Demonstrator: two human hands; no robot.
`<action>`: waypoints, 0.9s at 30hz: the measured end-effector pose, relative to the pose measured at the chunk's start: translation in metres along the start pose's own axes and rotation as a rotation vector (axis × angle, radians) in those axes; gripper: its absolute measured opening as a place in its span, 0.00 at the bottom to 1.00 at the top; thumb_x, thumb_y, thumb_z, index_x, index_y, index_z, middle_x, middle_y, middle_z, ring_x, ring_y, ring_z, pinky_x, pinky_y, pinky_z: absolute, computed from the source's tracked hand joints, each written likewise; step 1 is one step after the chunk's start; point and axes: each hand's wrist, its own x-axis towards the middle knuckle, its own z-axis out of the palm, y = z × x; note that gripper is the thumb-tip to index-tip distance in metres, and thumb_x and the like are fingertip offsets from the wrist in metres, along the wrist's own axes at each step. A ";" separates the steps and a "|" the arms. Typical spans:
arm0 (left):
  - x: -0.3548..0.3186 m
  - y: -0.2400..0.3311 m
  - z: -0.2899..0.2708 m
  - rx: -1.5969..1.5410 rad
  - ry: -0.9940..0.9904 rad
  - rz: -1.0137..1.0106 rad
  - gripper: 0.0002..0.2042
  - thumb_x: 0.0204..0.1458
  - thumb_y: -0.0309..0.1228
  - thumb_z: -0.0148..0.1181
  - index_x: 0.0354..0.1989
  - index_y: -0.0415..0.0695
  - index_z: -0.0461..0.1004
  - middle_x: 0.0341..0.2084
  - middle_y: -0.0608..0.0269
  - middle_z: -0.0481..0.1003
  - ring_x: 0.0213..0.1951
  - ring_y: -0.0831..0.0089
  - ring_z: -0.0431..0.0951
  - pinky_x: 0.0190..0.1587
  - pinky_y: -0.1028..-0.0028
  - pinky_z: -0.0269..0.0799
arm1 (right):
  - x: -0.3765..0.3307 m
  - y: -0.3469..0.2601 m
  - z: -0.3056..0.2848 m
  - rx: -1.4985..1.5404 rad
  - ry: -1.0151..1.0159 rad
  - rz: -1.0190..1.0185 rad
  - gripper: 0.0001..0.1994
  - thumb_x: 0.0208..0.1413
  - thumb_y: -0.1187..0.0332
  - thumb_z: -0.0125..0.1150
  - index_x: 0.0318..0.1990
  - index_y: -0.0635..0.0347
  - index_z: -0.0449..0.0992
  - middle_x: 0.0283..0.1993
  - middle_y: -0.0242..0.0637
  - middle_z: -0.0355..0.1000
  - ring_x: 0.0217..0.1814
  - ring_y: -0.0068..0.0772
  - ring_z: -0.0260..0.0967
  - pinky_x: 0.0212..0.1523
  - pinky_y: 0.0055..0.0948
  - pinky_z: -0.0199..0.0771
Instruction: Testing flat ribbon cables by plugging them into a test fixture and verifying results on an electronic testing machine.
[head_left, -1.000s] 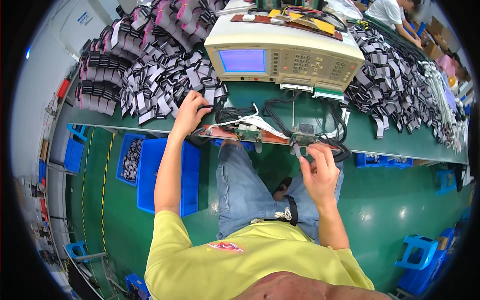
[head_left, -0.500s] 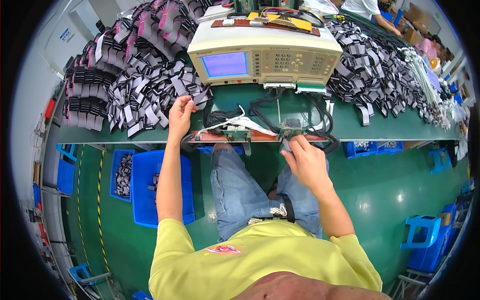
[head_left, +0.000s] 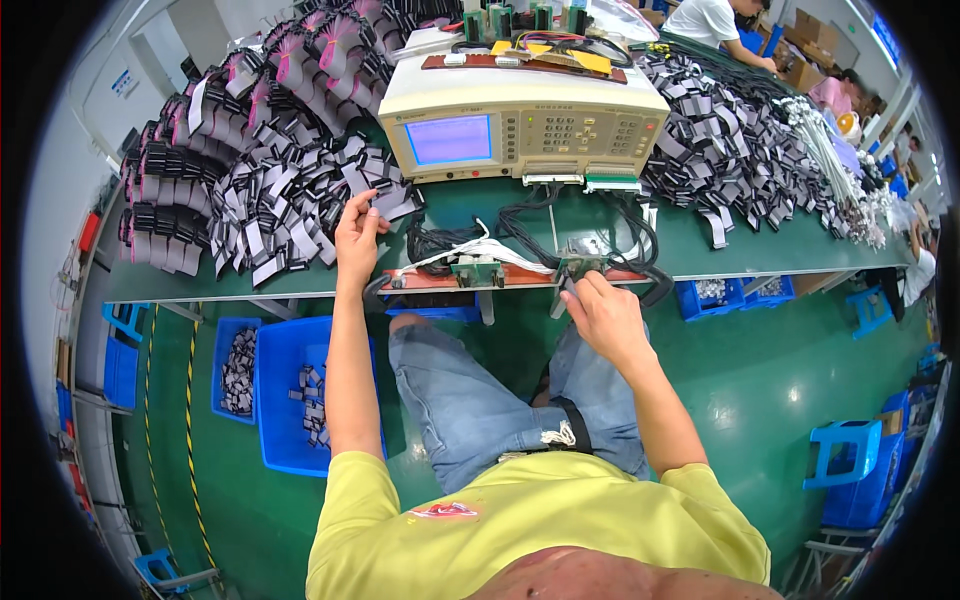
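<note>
At the right end of the red fixture strip [head_left: 520,282], my right hand [head_left: 608,312] is closed, thumb and fingertips pinching a short grey ribbon cable [head_left: 567,297] against the small test board [head_left: 580,266]. The fingers partly hide that cable's end. My left hand [head_left: 357,240] is raised at the near right edge of a heap of short grey ribbon cables with black connectors [head_left: 290,200]. Its thumb and index finger close on one grey ribbon cable [head_left: 402,204]. Another green board [head_left: 477,272] sits on the strip between my hands.
Behind the fixture stands a beige tester [head_left: 525,110] with a lit screen, joined by black and white wires [head_left: 525,222]. A second cable heap [head_left: 725,140] lies right. Blue bins [head_left: 285,400] stand on the floor at left. A co-worker [head_left: 705,22] sits beyond the table.
The view has shifted slightly. My left hand has moved a little farther into the cable heap's edge, its fingers now at a grey ribbon cable. My right hand stays at the test board.
</note>
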 end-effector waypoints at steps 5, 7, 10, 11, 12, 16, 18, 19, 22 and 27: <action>-0.001 0.002 0.004 0.015 0.020 -0.002 0.13 0.67 0.23 0.56 0.58 0.39 0.73 0.35 0.68 0.71 0.33 0.80 0.78 0.36 0.77 0.76 | -0.001 0.007 0.007 0.016 0.040 0.004 0.12 0.62 0.65 0.66 0.30 0.59 0.71 0.32 0.40 0.67 0.26 0.49 0.73 0.25 0.44 0.74; -0.002 0.004 0.004 0.007 0.021 0.000 0.13 0.66 0.22 0.57 0.57 0.38 0.73 0.34 0.68 0.71 0.32 0.79 0.78 0.35 0.77 0.76 | 0.004 0.000 0.001 0.051 0.076 -0.026 0.12 0.62 0.65 0.66 0.30 0.58 0.71 0.28 0.39 0.67 0.25 0.50 0.73 0.24 0.45 0.73; -0.003 0.002 0.003 0.011 0.006 -0.018 0.13 0.66 0.23 0.58 0.57 0.39 0.73 0.36 0.67 0.72 0.32 0.79 0.78 0.36 0.77 0.76 | 0.002 -0.023 -0.015 -0.022 0.068 -0.032 0.13 0.59 0.66 0.67 0.27 0.54 0.70 0.23 0.38 0.63 0.21 0.46 0.69 0.20 0.42 0.69; -0.003 0.000 0.001 0.008 0.008 -0.016 0.13 0.66 0.23 0.58 0.57 0.39 0.73 0.36 0.67 0.72 0.32 0.79 0.78 0.36 0.77 0.76 | -0.009 -0.037 -0.018 0.294 0.214 -0.260 0.15 0.57 0.66 0.68 0.23 0.51 0.67 0.19 0.35 0.59 0.16 0.40 0.64 0.17 0.39 0.64; -0.004 -0.002 0.000 0.015 0.008 -0.019 0.13 0.66 0.23 0.58 0.57 0.39 0.73 0.36 0.67 0.73 0.32 0.79 0.78 0.36 0.77 0.76 | -0.032 -0.056 -0.031 0.057 0.093 -0.465 0.16 0.53 0.67 0.69 0.22 0.50 0.64 0.20 0.34 0.57 0.15 0.36 0.60 0.15 0.36 0.61; -0.007 -0.014 -0.006 0.079 -0.039 0.026 0.14 0.65 0.23 0.58 0.59 0.37 0.72 0.43 0.64 0.76 0.37 0.78 0.79 0.41 0.75 0.76 | -0.072 -0.012 -0.064 0.108 0.021 0.168 0.20 0.53 0.67 0.72 0.20 0.57 0.64 0.22 0.40 0.61 0.20 0.46 0.65 0.20 0.41 0.64; -0.005 -0.018 -0.007 0.007 -0.070 -0.007 0.15 0.65 0.22 0.58 0.60 0.38 0.71 0.48 0.63 0.75 0.38 0.77 0.79 0.41 0.76 0.77 | -0.081 0.038 -0.083 0.037 0.031 0.314 0.16 0.57 0.66 0.70 0.23 0.61 0.69 0.24 0.43 0.66 0.24 0.51 0.67 0.24 0.45 0.66; -0.004 -0.019 -0.009 0.070 -0.079 -0.029 0.15 0.65 0.22 0.58 0.60 0.38 0.71 0.47 0.63 0.74 0.38 0.78 0.79 0.41 0.77 0.76 | -0.079 0.063 -0.091 0.058 0.043 0.282 0.15 0.58 0.65 0.69 0.25 0.61 0.71 0.26 0.45 0.69 0.26 0.54 0.68 0.27 0.48 0.67; -0.005 -0.021 -0.011 -0.026 -0.093 0.006 0.14 0.66 0.20 0.56 0.59 0.38 0.70 0.39 0.66 0.69 0.33 0.80 0.77 0.38 0.79 0.73 | -0.043 0.147 -0.122 -0.050 0.139 0.286 0.18 0.58 0.62 0.68 0.23 0.65 0.72 0.23 0.51 0.68 0.26 0.58 0.69 0.28 0.49 0.67; -0.004 -0.018 -0.011 0.035 -0.046 -0.009 0.12 0.67 0.21 0.55 0.58 0.38 0.70 0.39 0.66 0.69 0.33 0.80 0.77 0.37 0.79 0.72 | 0.075 0.328 -0.199 -0.426 0.393 0.410 0.16 0.60 0.55 0.65 0.37 0.62 0.80 0.36 0.53 0.79 0.43 0.61 0.78 0.45 0.53 0.78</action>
